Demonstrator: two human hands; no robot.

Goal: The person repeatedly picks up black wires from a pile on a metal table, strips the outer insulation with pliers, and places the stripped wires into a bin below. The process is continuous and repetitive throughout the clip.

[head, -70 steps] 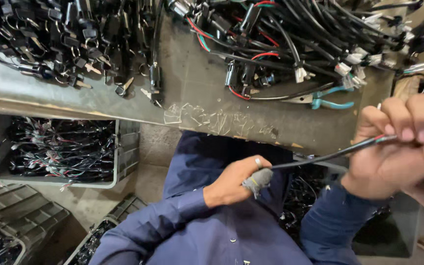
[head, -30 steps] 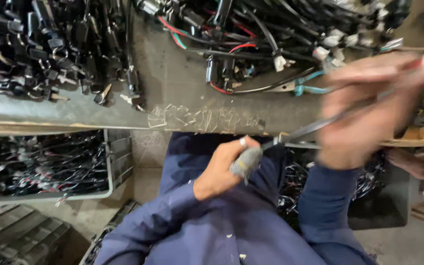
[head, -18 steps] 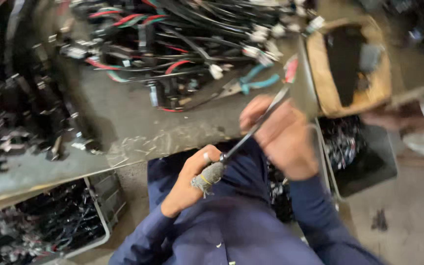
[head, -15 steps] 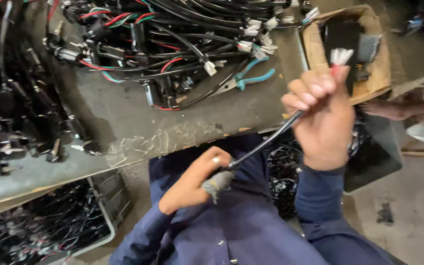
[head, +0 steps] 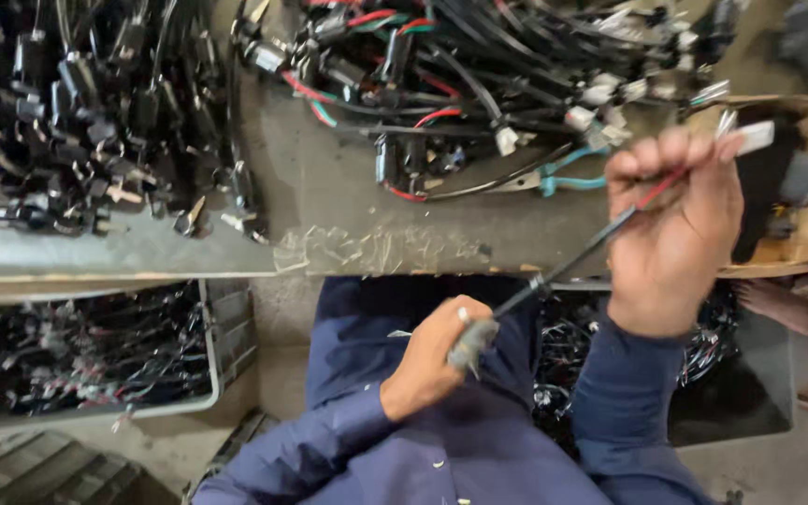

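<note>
My left hand point(head: 430, 363) grips the grey plug end point(head: 471, 342) of a thin black cable point(head: 572, 264) just above my lap. The cable runs up and right, stretched taut, into my right hand point(head: 670, 234), which is closed around its far end. Red and light wires and a small white connector point(head: 752, 137) stick out past those fingers. Both hands hover at the near edge of the grey workbench point(head: 376, 234).
Tangled wire harnesses point(head: 479, 65) and blue-handled pliers point(head: 563, 180) lie on the bench, with black plugs point(head: 77, 122) heaped at left. A cardboard box point(head: 801, 187) sits at right. Grey bins of cables point(head: 95, 351) stand on the floor. Another person's hand point(head: 783, 309) shows at right.
The view has swung about while both hands kept hold of the cable. My right hand has stayed raised, pulling the cable taut over the bench edge.
</note>
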